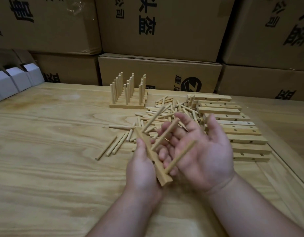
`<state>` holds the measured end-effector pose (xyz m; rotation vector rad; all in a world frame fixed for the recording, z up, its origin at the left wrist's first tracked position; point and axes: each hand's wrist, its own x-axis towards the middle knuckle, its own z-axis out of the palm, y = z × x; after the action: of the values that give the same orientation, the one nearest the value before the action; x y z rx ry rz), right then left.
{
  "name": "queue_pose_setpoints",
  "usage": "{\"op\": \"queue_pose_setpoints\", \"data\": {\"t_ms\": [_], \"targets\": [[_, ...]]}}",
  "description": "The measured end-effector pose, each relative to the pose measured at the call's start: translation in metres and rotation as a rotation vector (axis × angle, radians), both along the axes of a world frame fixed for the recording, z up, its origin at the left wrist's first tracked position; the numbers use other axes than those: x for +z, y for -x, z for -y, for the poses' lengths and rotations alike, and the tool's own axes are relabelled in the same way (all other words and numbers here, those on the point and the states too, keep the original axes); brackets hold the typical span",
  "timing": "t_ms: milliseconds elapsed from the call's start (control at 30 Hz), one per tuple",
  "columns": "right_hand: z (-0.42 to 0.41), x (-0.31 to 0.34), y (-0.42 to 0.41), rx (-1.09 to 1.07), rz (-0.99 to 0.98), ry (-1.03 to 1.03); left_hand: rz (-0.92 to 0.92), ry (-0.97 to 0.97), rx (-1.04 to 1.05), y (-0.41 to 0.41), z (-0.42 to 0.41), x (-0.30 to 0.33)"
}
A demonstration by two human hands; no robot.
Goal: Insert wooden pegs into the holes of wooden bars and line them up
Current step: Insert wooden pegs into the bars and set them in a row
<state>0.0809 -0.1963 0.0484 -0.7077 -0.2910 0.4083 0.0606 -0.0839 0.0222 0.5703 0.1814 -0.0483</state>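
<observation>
The left hand [141, 161] gripped the bar [153, 156] above the near tabletop [53, 142], three pegs [165, 135] seated; the right hand [204, 151], its grip wide, should have pressed each peg home squarely.

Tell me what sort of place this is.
Probably a storeroom or small packing workshop. Stacked cardboard boxes with printed lettering fill the background, a plywood table serves as workbench, and loose pegs and drilled bars lie on it in bulk.
</observation>
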Motion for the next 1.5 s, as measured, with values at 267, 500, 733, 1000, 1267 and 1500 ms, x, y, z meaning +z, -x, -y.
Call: {"op": "queue_pose_setpoints", "data": {"t_ms": [267, 500, 733, 1000, 1267, 1500], "targets": [[-0.014, -0.011, -0.004, -0.476, 0.051, 0.629, -0.028, 0.217, 0.149, -0.01, -0.016, 0.006], [-0.014, -0.018, 0.002, -0.389, 0.296, 0.965, 0.073, 0.042, 0.217, -0.012, -0.012, -0.001], [0.011, 0.0, -0.007, -0.489, 0.223, 0.929, 0.07, -0.089, 0.344, -0.012, -0.027, 0.002], [0.019, -0.003, -0.012, -0.46, 0.226, 0.863, 0.117, -0.397, 0.308, -0.009, -0.032, -0.003], [0.032, 0.002, -0.015, -0.366, 0.345, 0.812, 0.188, -0.21, 0.066, -0.008, -0.033, 0.0], [0.026, 0.002, -0.006, -0.372, 0.434, 0.823, 0.259, -0.28, 0.132, -0.009, -0.028, -0.003]]}}
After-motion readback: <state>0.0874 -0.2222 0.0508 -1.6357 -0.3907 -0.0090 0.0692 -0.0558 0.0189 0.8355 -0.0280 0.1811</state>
